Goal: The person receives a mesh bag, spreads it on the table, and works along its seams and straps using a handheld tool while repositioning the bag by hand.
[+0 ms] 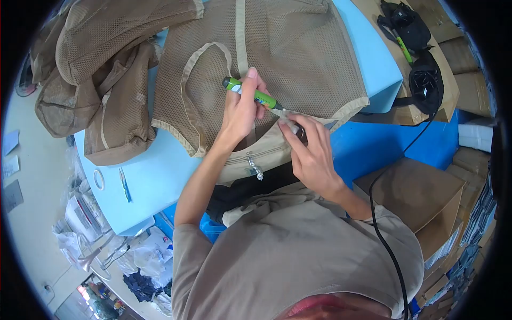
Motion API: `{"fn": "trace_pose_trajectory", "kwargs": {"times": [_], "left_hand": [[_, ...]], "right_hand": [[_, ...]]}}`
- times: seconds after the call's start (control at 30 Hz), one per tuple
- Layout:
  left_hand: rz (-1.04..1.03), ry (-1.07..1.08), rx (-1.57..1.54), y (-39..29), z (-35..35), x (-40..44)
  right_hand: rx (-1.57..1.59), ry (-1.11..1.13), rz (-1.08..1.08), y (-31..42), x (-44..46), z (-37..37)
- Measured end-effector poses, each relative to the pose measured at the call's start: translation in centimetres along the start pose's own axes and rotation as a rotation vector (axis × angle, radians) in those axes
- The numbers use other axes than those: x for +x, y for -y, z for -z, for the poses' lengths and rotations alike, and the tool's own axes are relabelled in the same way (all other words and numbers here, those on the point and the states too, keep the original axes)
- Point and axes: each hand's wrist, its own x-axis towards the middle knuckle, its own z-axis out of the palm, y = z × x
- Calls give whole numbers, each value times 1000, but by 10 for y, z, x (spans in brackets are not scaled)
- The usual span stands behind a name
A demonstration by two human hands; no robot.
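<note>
A brown mesh garment (288, 48) with beige trim is spread over the light blue table. In my left hand (242, 109) is a green marker (265, 99), its tip pointing down and right toward my right hand. My right hand (312, 154) has its thumb and fingers pinched on the garment's beige edge beside the marker tip. A small pale piece (290, 126) shows at those fingertips; its kind is unclear. A shiny metal fastener (256, 167) hangs near the zipper on the beige band, below my left hand.
Further brown mesh garments (117, 106) are heaped at the left. A tape roll (98, 180) and blue-handled snips (125, 185) lie on the table (154, 181). Black strapped gear (426, 82) and another green marker (404, 49) are on the right. A black cable (376, 213) runs past a carton (408, 186).
</note>
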Motion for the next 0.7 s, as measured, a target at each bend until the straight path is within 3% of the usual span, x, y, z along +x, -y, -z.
{"fn": "trace_pose_trajectory", "kwargs": {"times": [0.07,0.43,0.6,0.7], "left_hand": [[-2,-16,71,1,-4,1],[24,-31,136,-3,-4,2],[29,-29,137,-10,-2,-2],[-76,-23,84,-17,0,-3]], "right_hand": [[190,-164,-48,-4,-9,-10],[66,-375,-89,-33,-44,-8],[7,-277,-52,-30,-33,-8],[-13,-194,-109,-21,-26,-14]]}}
